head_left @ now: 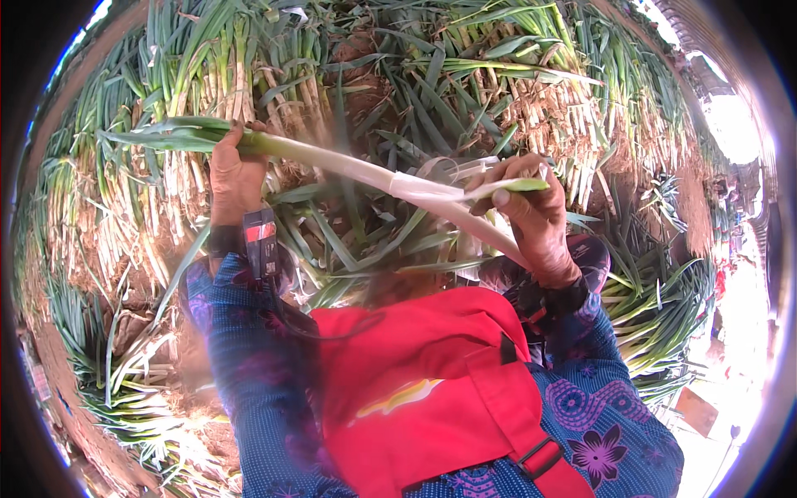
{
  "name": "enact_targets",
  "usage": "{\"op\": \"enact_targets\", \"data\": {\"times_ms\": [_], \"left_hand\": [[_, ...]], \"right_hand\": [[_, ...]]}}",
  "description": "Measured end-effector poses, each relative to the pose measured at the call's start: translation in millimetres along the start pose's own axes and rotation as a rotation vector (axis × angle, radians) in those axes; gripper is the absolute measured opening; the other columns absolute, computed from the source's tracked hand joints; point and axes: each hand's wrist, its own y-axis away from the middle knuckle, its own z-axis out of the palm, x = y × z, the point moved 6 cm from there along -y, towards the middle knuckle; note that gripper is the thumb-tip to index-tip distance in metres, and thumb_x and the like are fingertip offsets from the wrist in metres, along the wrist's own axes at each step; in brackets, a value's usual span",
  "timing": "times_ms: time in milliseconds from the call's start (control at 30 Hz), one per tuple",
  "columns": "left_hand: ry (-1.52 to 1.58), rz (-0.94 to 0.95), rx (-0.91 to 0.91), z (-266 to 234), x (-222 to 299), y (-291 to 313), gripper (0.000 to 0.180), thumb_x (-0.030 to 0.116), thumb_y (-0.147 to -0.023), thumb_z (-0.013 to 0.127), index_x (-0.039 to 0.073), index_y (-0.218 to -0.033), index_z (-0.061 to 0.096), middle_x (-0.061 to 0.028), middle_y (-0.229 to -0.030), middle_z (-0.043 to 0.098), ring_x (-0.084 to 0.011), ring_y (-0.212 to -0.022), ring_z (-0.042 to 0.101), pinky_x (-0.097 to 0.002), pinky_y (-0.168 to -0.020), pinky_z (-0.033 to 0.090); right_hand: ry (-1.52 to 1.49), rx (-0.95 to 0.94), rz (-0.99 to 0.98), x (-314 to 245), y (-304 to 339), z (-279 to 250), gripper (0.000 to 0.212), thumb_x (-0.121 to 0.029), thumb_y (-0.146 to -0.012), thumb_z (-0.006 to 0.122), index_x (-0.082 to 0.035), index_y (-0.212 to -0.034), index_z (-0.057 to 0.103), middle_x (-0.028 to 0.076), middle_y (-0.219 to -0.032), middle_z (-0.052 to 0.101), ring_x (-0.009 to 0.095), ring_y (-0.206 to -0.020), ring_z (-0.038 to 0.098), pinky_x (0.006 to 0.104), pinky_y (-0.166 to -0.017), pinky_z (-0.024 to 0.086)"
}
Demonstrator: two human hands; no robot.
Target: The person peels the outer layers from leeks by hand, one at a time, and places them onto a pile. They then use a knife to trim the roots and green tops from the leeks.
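Site: a farm-produce handling area, apparently a shed or covered yard. Evidence: long-stemmed leeks (237, 75), roots attached, heaped in bulk on nearly every side; brown ground (696, 203) beside them; ribbed sheeting (721, 33) at upper right, bright light beyond

1. Head view: 1 fisheye, worn on the head, facing down over red cloth (398, 349).
2. Range: near; left hand (238, 181) and right hand (538, 222) above centre.
3. Scene curves toward rim.

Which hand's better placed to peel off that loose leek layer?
Likely the right hand: it pinches the loose layer, while the left hand grips the leek near its green leaves.
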Motion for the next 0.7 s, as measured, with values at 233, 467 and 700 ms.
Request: {"op": "enact_targets", "data": {"times_ms": [233,467,700], "left_hand": [[-0.065,0.053,0.089,-30.0,20.5,-13.3,0.018,0.003,-0.088,0.056,0.003,-0.1,0.043,-0.0125,-0.086,0.052,-0.0257,-0.076,0.055,-0.0479,-0.079,0.051],[-0.034,0.152,0.109,-41.9,54.5,-8.2,0.018,-0.001,-0.085,0.057,0.001,-0.101,0.047,-0.0133,-0.085,0.051,-0.0274,-0.075,0.057,-0.049,-0.078,0.052],[-0.142,0.193,-0.043,-1.8,51.4,13.7,0.015,0.003,-0.088,0.057,0.001,-0.1,0.048,-0.0117,-0.082,0.051,-0.025,-0.075,0.056,-0.0418,-0.075,0.05]], "right_hand": [[-0.002,0.08,-0.213,-32.9,21.9,-4.6,0.013,0.002,-0.084,0.059,-0.004,-0.089,0.05,0.009,-0.084,0.057,0.023,-0.082,0.062,0.0354,-0.071,0.053],[0.583,0.701,-0.363,-88.7,60.8,-175.4,0.016,-0.011,-0.089,0.06,-0.001,-0.102,0.062,0.009,-0.094,0.065,0.018,-0.084,0.063,0.0286,-0.071,0.053],[1.191,0.309,0.117,7.4,4.7,-212.8,0.033,-0.018,-0.085,0.066,-0.01,-0.117,0.061,0.007,-0.107,0.066,0.014,-0.097,0.061,0.0278,-0.085,0.049]]}}
